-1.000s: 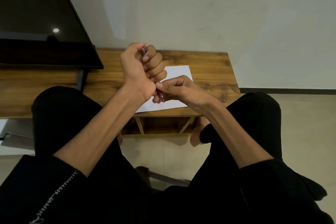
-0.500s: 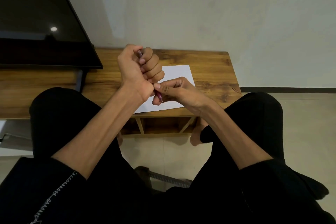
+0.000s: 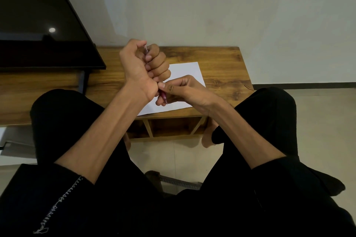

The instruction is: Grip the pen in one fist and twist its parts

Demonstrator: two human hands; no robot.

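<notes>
Centre of the frame: left hand (image 3: 141,65) fisted round a pen (image 3: 163,96), fingers curled tight over the barrel; one end poking out of the top of the fist, the other emerging below its heel; right hand (image 3: 185,92) just right of and below the fist, thumb and fingertips pinching that lower end; both held above a white sheet of paper (image 3: 187,75) lying on the wooden table (image 3: 221,67); dark screen (image 3: 38,25) at upper left; black-clad knees at either side below.
</notes>
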